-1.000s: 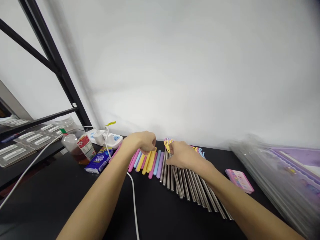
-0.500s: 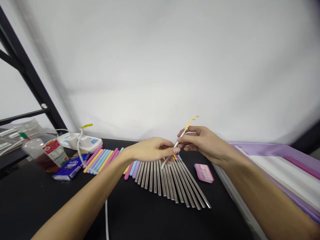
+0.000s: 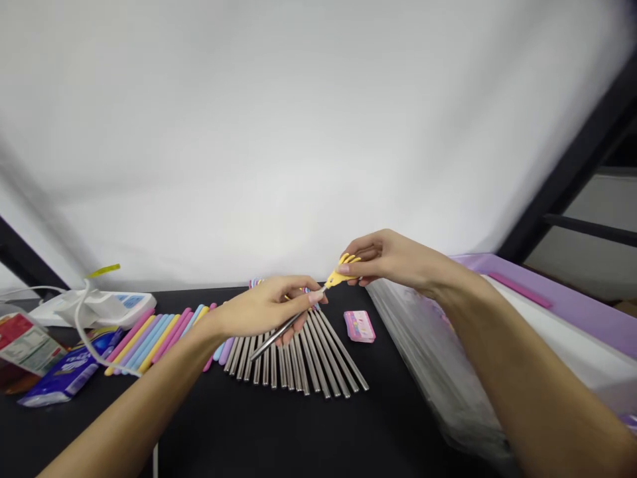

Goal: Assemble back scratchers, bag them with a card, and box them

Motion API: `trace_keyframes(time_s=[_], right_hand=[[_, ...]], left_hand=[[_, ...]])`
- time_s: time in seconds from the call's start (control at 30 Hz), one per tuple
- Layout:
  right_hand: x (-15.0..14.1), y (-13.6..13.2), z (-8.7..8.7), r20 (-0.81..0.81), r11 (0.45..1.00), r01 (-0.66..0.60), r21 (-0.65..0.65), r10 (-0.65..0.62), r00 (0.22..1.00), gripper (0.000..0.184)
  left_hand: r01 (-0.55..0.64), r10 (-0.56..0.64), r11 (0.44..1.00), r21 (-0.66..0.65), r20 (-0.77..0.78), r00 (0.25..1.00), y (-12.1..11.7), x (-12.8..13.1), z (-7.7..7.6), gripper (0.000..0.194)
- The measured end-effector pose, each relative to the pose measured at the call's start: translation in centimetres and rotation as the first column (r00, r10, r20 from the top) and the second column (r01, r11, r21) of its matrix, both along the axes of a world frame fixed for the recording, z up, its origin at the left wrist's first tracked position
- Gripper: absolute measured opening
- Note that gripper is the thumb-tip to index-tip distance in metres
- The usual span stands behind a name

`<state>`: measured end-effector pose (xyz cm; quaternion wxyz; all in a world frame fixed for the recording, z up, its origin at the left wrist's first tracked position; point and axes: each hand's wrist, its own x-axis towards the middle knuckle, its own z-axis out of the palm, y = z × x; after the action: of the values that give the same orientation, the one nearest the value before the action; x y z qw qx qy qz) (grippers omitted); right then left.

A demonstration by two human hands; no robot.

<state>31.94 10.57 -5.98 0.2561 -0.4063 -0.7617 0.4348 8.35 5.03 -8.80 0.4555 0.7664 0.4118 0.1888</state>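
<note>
My left hand (image 3: 279, 305) is closed around the metal rod (image 3: 273, 340) of a telescopic back scratcher, which slants down to the left. My right hand (image 3: 383, 259) pinches its yellow claw-shaped head (image 3: 341, 272) between thumb and fingers, just right of the left hand. Below the hands, a fan of steel rods (image 3: 318, 358) lies on the black table, their far ends partly covered by my left hand. Pastel handles (image 3: 154, 338) in pink, yellow, blue and purple lie side by side to the left.
A small pink pack (image 3: 359, 326) lies right of the rods. On the right are clear plastic wrapping (image 3: 413, 345) and a purple-rimmed bin (image 3: 572, 299). Leftward stand a white power strip (image 3: 94, 309) with a cable, a blue packet (image 3: 70, 372) and a red-and-white carton (image 3: 27, 348).
The view has swung right. My right hand has shifted its grip from the rod up to the yellow head, which has turned its face. My left hand still holds the rod.
</note>
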Motion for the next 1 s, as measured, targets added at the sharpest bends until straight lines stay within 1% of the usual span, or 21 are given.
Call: trace_keyframes(time_s=[0.1, 0.2, 0.27, 0.33, 0.4, 0.47, 0.53, 0.6, 0.7, 0.73, 0.77, 0.8, 0.83, 0.87, 0.9, 0.93, 0.97, 1.0], right_hand=[[-0.1, 0.1, 0.1, 0.059, 0.999, 0.011, 0.031, -0.013, 0.998, 0.034], [0.4, 0.1, 0.3, 0.100, 0.999, -0.014, 0.040, 0.010, 0.995, 0.033], [0.6, 0.1, 0.4, 0.124, 0.998, -0.024, 0.056, 0.017, 0.992, 0.031], [0.5, 0.0, 0.3, 0.100, 1.000, -0.008, 0.023, 0.005, 0.995, 0.029], [-0.1, -0.1, -0.1, -0.014, 0.996, 0.060, -0.064, -0.061, 0.998, 0.025], [-1.4, -0.2, -0.7, -0.210, 0.979, 0.137, -0.152, -0.168, 0.963, 0.019], [-3.2, -0.3, -1.6, -0.397, 0.967, 0.131, -0.218, -0.211, 0.893, 0.015], [-5.2, -0.5, -2.7, -0.525, 0.958, 0.069, -0.279, -0.212, 0.824, 0.012], [-7.6, -0.7, -4.2, -0.618, 0.922, -0.006, -0.387, -0.254, 0.744, 0.009], [-8.0, -0.6, -4.5, -0.635, 0.914, -0.007, -0.405, -0.275, 0.722, 0.010], [-8.4, -0.6, -4.9, -0.644, 0.912, 0.002, -0.411, -0.292, 0.707, 0.010], [-8.6, -0.5, -5.1, -0.646, 0.913, 0.024, -0.408, -0.307, 0.698, 0.010], [-8.7, -0.5, -5.3, -0.644, 0.914, 0.057, -0.402, -0.327, 0.691, 0.011], [-8.7, -0.4, -5.5, -0.638, 0.914, 0.092, -0.396, -0.346, 0.687, 0.011], [-8.8, -0.4, -5.6, -0.630, 0.910, 0.125, -0.395, -0.367, 0.685, 0.010], [-8.8, -0.4, -5.7, -0.622, 0.906, 0.150, -0.397, -0.386, 0.681, 0.009], [-8.9, -0.4, -5.9, -0.617, 0.902, 0.164, -0.399, -0.397, 0.680, 0.008], [-9.0, -0.4, -6.0, -0.614, 0.901, 0.169, -0.399, -0.400, 0.680, 0.008]], left_hand=[[-0.025, 0.024, 1.000, 0.012, 0.050, 0.998, -0.1, 1.1, -0.7, 0.036], [-0.041, 0.038, 0.999, 0.030, 0.085, 0.996, 0.0, 1.8, -1.4, 0.035], [-0.044, 0.042, 0.999, 0.022, 0.085, 0.995, 0.1, 1.8, -1.5, 0.037], [-0.001, 0.002, 1.000, -0.007, 0.067, 0.998, 0.4, 1.0, -1.3, 0.036], [0.065, -0.063, 0.996, -0.062, 0.035, 0.997, 0.7, -0.2, -0.9, 0.033], [0.083, -0.082, 0.994, -0.069, 0.005, 0.997, 1.0, -1.7, -0.5, 0.029], [0.072, -0.072, 0.997, -0.017, -0.018, 0.997, 1.0, -3.0, -0.1, 0.029], [0.084, -0.083, 0.996, 0.028, -0.051, 0.995, 0.9, -3.9, 0.2, 0.030], [0.107, -0.104, 0.994, 0.018, -0.112, 0.988, 0.7, -4.9, 0.6, 0.031], [0.086, -0.083, 0.996, 0.015, -0.142, 0.986, 0.7, -5.4, 0.7, 0.033], [0.040, -0.035, 0.999, 0.025, -0.186, 0.982, 0.8, -5.9, 0.9, 0.036], [-0.027, 0.040, 0.998, 0.055, -0.255, 0.966, 0.9, -6.6, 1.0, 0.039], [-0.106, 0.139, 0.988, 0.113, -0.347, 0.927, 1.0, -7.3, 1.0, 0.041], [-0.175, 0.247, 0.965, 0.194, -0.452, 0.857, 1.2, -8.0, 0.9, 0.041], [-0.219, 0.341, 0.936, 0.277, -0.551, 0.761, 1.4, -8.7, 0.8, 0.037], [-0.234, 0.404, 0.912, 0.337, -0.633, 0.660, 1.6, -9.3, 0.6, 0.031], [-0.232, 0.432, 0.901, 0.367, -0.693, 0.577, 1.8, -9.9, 0.3, 0.026], [-0.230, 0.433, 0.901, 0.368, -0.735, 0.522, 2.0, -10.3, 0.0, 0.023]])
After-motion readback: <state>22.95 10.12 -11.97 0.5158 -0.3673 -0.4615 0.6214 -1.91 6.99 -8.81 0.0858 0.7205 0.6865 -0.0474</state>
